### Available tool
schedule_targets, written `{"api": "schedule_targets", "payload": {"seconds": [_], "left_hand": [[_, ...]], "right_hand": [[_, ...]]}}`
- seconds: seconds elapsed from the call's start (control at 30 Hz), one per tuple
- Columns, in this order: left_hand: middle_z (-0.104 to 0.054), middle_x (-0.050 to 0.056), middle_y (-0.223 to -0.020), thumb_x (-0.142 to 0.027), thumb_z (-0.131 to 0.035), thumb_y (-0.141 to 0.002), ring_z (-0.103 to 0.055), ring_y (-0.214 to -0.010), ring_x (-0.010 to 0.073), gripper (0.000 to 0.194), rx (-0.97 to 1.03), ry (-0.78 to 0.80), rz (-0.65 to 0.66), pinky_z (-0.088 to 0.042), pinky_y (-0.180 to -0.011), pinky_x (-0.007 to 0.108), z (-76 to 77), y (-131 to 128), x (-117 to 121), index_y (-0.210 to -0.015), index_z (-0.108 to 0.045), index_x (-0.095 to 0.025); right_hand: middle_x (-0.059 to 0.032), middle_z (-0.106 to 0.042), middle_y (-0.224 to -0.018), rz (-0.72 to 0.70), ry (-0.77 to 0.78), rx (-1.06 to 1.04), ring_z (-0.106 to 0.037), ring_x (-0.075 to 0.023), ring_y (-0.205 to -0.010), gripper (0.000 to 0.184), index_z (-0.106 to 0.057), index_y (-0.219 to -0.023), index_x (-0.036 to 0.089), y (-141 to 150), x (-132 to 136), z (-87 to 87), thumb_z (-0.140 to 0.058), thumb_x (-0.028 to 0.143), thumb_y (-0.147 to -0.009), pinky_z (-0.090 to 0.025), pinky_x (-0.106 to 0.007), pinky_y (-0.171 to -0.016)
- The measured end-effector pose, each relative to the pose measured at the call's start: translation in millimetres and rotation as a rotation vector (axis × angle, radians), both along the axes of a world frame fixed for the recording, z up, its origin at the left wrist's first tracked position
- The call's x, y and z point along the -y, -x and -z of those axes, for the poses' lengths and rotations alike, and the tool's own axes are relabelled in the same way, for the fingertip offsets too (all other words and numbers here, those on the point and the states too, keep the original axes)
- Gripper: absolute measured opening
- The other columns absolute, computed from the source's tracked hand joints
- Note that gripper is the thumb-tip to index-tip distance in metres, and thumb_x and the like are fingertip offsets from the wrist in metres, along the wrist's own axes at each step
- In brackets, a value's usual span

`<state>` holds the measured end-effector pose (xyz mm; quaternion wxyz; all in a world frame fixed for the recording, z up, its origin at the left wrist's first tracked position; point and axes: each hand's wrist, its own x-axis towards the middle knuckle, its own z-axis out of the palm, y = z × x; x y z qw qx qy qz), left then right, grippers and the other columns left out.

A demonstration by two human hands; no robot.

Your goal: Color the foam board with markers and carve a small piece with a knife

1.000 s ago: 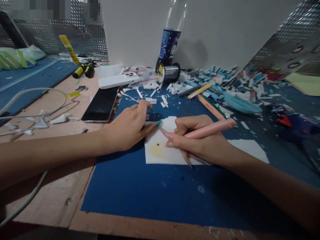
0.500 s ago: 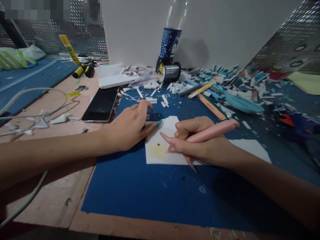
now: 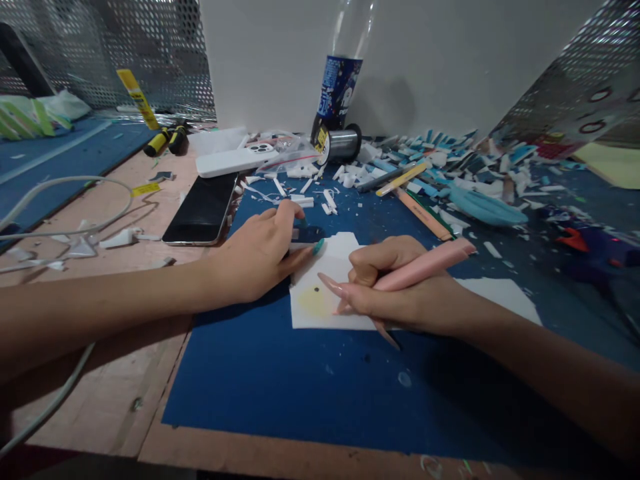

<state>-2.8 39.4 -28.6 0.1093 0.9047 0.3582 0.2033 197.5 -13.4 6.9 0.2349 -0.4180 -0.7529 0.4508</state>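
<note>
Centrally lies one yellow-marked white paper sheet [image 3: 345, 247]. Right hand [image 3: 410, 297]: fingers clamp a pink cylindrical marker [image 3: 427, 265]. Left hand [image 3: 255, 253]: thumb touches sheet; finger closure unclear.

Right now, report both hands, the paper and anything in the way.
Right hand gripping pink pen over white paper. Left hand at paper's upper left edge. Right hand hides part of the paper.
</note>
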Motion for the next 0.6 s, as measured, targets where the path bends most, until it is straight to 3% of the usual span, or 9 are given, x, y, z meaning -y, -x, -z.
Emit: {"api": "schedule_targets", "payload": {"seconds": [0.43, 0.6], "left_hand": [[-0.058, 0.013, -0.088, -0.035, -0.045, -0.09, -0.058, -0.084, 0.0251, 0.035, -0.024, 0.017, -0.017, -0.048, -0.077, 0.04, -3.7, -1.1, 1.0, -0.111, -0.04, -0.008], [-0.058, 0.011, -0.083, -0.035, -0.044, -0.09, -0.058, -0.082, 0.0249, 0.034, -0.045, 0.011, -0.02, -0.048, -0.076, 0.04, -3.5, -2.0, 1.0, -0.111, -0.04, -0.008]], "right_hand": [[0.0082, -0.03, -0.043, -0.054, 0.028, -0.021, -0.039, -0.0061, -0.038, 0.043, -0.03, -0.05, 0.02, -1.8, -0.5, -0.2, -0.061, 0.023, -0.08, -0.035, -0.021, -0.043], [0.0041, -0.041, -0.044, 0.118, -0.06, -0.072, -0.043, -0.008, -0.042, 0.045, -0.034, -0.046, 0.02, -0.3, 0.5, -2.3, -0.065, 0.028, -0.077, -0.036, -0.024, -0.044]]}}
